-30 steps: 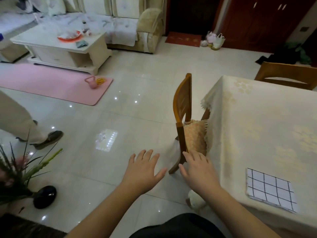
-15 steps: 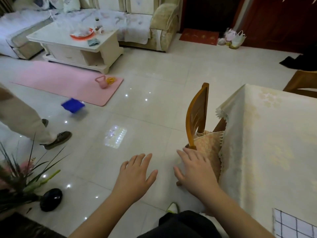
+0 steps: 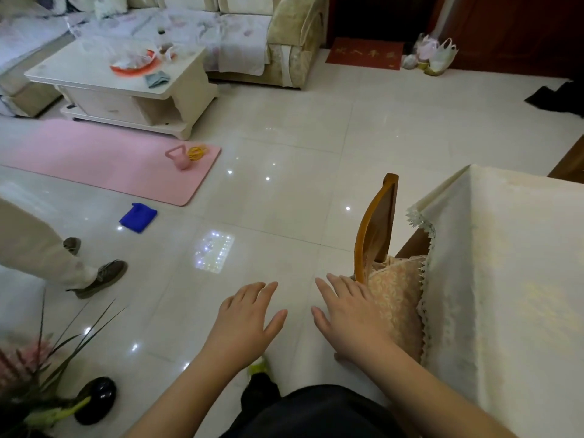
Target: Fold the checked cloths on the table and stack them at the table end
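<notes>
Hands: two bare hands reach forward over the tiled floor, the left hand (image 3: pixel 245 314) and right hand (image 3: pixel 349 312) both flat with fingers straight and spread, holding nothing.
Table: the dining table (image 3: pixel 512 279), draped in a cream lace-edged cloth, fills the right side of the view; the stretch of it in view carries no checked cloths, which lie outside the picture.
Chair: one wooden chair (image 3: pixel 374 229) is pushed in at the table's edge, with a peach cushion (image 3: pixel 398 305) on its seat just beside the right hand.
Containers: an orange dish (image 3: pixel 136 63) on the white coffee table (image 3: pixel 107 80) holds crumpled clear wrapping; one bottle (image 3: pixel 162 42) stands behind it, a folded grey cloth (image 3: pixel 157 79) in front.
Bags: two plastic bags (image 3: pixel 437 55) sit by the dark door, contents unclear.
Floor: one pink mat (image 3: pixel 104 159) bears a pink kettlebell (image 3: pixel 180 158); one blue cloth (image 3: pixel 138 217) lies on the tiles.
Bystander: one trouser leg (image 3: pixel 34 248) and two shoes (image 3: pixel 101 278) show at left.
</notes>
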Available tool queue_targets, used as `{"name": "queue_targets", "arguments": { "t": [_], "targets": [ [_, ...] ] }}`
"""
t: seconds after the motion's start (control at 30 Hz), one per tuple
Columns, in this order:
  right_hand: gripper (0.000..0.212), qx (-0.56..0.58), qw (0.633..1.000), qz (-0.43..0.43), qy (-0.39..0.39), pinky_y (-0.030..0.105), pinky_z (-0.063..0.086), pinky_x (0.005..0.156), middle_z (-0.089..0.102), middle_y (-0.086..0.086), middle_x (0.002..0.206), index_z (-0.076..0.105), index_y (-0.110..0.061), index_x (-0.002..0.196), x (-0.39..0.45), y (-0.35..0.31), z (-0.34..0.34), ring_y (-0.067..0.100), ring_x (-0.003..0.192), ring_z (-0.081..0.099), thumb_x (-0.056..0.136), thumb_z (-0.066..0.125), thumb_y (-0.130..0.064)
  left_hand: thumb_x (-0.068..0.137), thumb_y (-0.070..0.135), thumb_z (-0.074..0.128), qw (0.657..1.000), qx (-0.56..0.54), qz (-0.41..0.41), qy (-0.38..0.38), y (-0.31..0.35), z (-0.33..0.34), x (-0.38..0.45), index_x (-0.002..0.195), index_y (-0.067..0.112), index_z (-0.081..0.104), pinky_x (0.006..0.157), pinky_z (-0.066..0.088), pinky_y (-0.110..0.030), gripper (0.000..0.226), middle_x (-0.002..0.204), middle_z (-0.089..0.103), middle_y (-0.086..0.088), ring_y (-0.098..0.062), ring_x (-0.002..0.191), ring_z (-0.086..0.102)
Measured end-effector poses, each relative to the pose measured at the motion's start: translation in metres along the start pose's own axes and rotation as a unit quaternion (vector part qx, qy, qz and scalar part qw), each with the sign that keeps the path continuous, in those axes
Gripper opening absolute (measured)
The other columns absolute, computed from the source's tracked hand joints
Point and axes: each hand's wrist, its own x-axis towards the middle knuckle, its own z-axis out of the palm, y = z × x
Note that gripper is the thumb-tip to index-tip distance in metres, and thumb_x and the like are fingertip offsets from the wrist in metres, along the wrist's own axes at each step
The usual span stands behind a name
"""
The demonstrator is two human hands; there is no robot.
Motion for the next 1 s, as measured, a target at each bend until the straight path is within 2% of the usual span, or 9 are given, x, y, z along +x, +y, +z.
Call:
{"name": "queue_targets", "arguments": {
  "t": [0.23, 0.33, 0.43, 0.6, 0.77, 0.93, 1.0],
  "targets": [
    [0.065, -0.015, 0.999, 0.049, -0.014, 0.041, 0.009, 0.120, 0.020, -0.001, 0.161, 0.020, -0.029, 0.153, 0.084, -0.024, -0.016, 0.021, 0.148, 0.016, 0.097, 0.023, -0.061, 0.072, 0.071, -0.007, 0.998, 0.018, 0.051, -0.016, -0.051, -0.029, 0.095, 0.152, 0.032, 0.023, 0.117, 0.018, -0.038, 0.094, 0.159, 0.026, 0.006, -0.014, 0.146, 0.021],
    [0.064, -0.015, 0.997, 0.074, -0.017, 0.041, 0.008, 0.120, 0.019, -0.001, 0.162, 0.020, -0.028, 0.154, 0.127, -0.043, -0.027, 0.022, 0.148, 0.015, 0.098, 0.025, -0.059, 0.074, 0.071, -0.004, 0.995, 0.040, 0.087, -0.014, -0.077, -0.052, 0.133, 0.151, 0.033, 0.025, 0.120, 0.014, -0.044, 0.091, 0.159, 0.025, 0.007, -0.017, 0.147, 0.019],
    [0.061, -0.011, 0.995, 0.098, -0.008, 0.040, 0.010, 0.120, 0.020, -0.001, 0.162, 0.020, -0.028, 0.154, 0.163, -0.058, -0.040, 0.021, 0.148, 0.017, 0.100, 0.023, -0.057, 0.075, 0.070, -0.007, 0.993, 0.043, 0.111, -0.017, -0.101, -0.078, 0.166, 0.151, 0.035, 0.023, 0.120, 0.014, -0.043, 0.089, 0.158, 0.024, 0.010, -0.014, 0.146, 0.019],
    [0.056, 0.019, 0.991, 0.129, 0.025, 0.036, 0.013, 0.119, 0.029, -0.005, 0.158, 0.027, -0.028, 0.152, 0.206, -0.067, -0.066, 0.016, 0.144, 0.026, 0.102, 0.024, -0.052, 0.085, 0.066, 0.005, 0.985, 0.051, 0.166, 0.002, -0.126, -0.113, 0.230, 0.144, 0.029, 0.042, 0.116, 0.026, -0.044, 0.079, 0.149, 0.043, 0.006, -0.016, 0.139, 0.037],
    [0.052, 0.048, 0.981, 0.175, 0.069, 0.033, 0.016, 0.118, 0.038, -0.008, 0.153, 0.036, -0.029, 0.148, 0.241, -0.047, -0.092, 0.012, 0.141, 0.032, 0.102, 0.028, -0.050, 0.091, 0.062, 0.019, 0.976, 0.039, 0.212, 0.028, -0.109, -0.131, 0.299, 0.135, 0.027, 0.054, 0.110, 0.036, -0.047, 0.067, 0.139, 0.054, 0.003, -0.019, 0.130, 0.049],
    [0.053, 0.062, 0.973, 0.208, 0.084, 0.034, 0.014, 0.119, 0.031, -0.008, 0.156, 0.032, -0.030, 0.149, 0.285, -0.001, -0.116, 0.013, 0.144, 0.027, 0.102, 0.023, -0.051, 0.086, 0.066, 0.006, 0.965, 0.055, 0.257, 0.016, -0.068, -0.149, 0.378, 0.144, 0.032, 0.041, 0.116, 0.025, -0.043, 0.076, 0.149, 0.042, 0.008, -0.014, 0.139, 0.036],
    [0.060, 0.063, 0.969, 0.217, 0.098, 0.035, 0.017, 0.119, 0.033, -0.007, 0.155, 0.033, -0.029, 0.149, 0.306, 0.022, -0.126, 0.014, 0.143, 0.029, 0.099, 0.013, -0.055, 0.083, 0.067, 0.002, 0.960, 0.071, 0.272, 0.004, -0.049, -0.157, 0.410, 0.146, 0.033, 0.036, 0.117, 0.022, -0.042, 0.079, 0.152, 0.038, 0.009, -0.013, 0.141, 0.031]
  ]
}}
